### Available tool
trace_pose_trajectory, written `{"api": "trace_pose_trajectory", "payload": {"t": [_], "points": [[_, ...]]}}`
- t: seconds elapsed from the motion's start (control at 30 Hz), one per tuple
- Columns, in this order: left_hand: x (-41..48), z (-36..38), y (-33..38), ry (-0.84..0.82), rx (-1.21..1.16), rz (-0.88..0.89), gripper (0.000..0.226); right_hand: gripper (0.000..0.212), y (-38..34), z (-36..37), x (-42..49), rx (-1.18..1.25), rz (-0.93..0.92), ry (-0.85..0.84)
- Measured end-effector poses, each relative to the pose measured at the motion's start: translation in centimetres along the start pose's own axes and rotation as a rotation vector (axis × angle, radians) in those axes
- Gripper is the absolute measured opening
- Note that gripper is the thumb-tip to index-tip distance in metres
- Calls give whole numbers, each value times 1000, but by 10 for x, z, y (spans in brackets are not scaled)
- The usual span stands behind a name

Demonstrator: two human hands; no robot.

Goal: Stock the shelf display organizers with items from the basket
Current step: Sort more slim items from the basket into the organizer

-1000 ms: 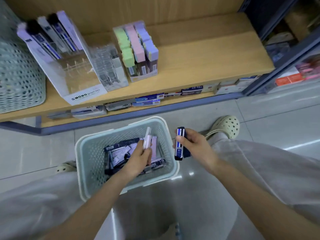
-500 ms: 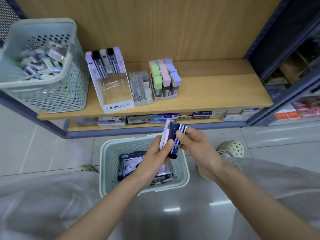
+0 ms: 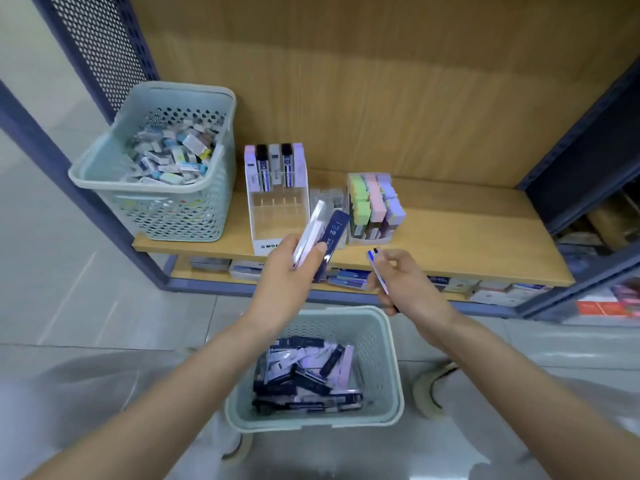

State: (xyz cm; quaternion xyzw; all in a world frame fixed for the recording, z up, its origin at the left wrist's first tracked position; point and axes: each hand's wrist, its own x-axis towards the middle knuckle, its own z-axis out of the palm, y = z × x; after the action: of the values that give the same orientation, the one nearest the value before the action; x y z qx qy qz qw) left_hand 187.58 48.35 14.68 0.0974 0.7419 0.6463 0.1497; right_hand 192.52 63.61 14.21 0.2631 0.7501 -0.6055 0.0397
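My left hand (image 3: pixel 287 271) grips two lead cases, a white one (image 3: pixel 313 230) and a dark blue one (image 3: pixel 334 233) marked 0.3 HB, raised in front of the white display organizer (image 3: pixel 277 216). That organizer holds several cases in its back row, and its front rows stand bare. My right hand (image 3: pixel 401 282) pinches a blue-and-white striped case (image 3: pixel 376 268) just below the shelf edge. The pale green basket (image 3: pixel 384 344) on the floor between my knees holds several dark and lilac cases.
A second green basket (image 3: pixel 152 202) full of small boxes stands on the wooden shelf (image 3: pixel 467 233) at the left. A clear organizer (image 3: pixel 329 199) and a tray of pastel erasers (image 3: pixel 375 206) stand right of the white organizer. Blue metal uprights frame the shelf. More packs lie on the lower shelf.
Both hands rose from the floor basket toward the shelf. The dark blue case passed from my right hand to my left, which now holds two; my right keeps the striped one.
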Motion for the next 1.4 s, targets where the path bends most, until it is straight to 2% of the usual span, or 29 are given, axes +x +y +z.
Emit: {"api": "trace_pose_trajectory", "payload": {"t": [0.03, 0.1, 0.2, 0.33, 0.43, 0.57, 0.7, 0.83, 0.93, 1.0, 1.17, 1.4], "points": [[6, -8, 6, 19, -8, 8, 13, 4, -3, 2, 8, -57, 49, -38], [20, -24, 16, 59, -4, 20, 14, 10, -11, 8, 23, -144, 105, -105], [44, -46, 27, 135, 5, 36, 14, 11, -28, 17, 45, -260, -42, -154], [67, -69, 31, 197, 47, 26, 14, 17, -53, 26, 93, -330, -255, -1], [79, -80, 29, 233, 68, 22, 14, 10, -71, 39, 130, -410, -408, 57], [96, -87, 30, 268, 101, 49, 11, 18, -90, 56, 172, -557, -521, 150], [106, -89, 32, 279, 109, 34, 12, 16, -105, 63, 206, -693, -588, 200], [111, -89, 34, 262, 123, 32, 12, 21, -107, 70, 224, -879, -570, 112], [115, -92, 37, 258, 93, 24, 11, 38, -105, 75, 230, -1056, -571, 0], [117, -96, 37, 275, 70, 16, 12, 39, -104, 77, 234, -1043, -569, -30], [117, -102, 35, 288, 77, 1, 7, 17, -106, 81, 240, -843, -622, 42], [117, -107, 36, 275, 41, -6, 15, 30, -109, 82, 244, -953, -676, -18]]}}
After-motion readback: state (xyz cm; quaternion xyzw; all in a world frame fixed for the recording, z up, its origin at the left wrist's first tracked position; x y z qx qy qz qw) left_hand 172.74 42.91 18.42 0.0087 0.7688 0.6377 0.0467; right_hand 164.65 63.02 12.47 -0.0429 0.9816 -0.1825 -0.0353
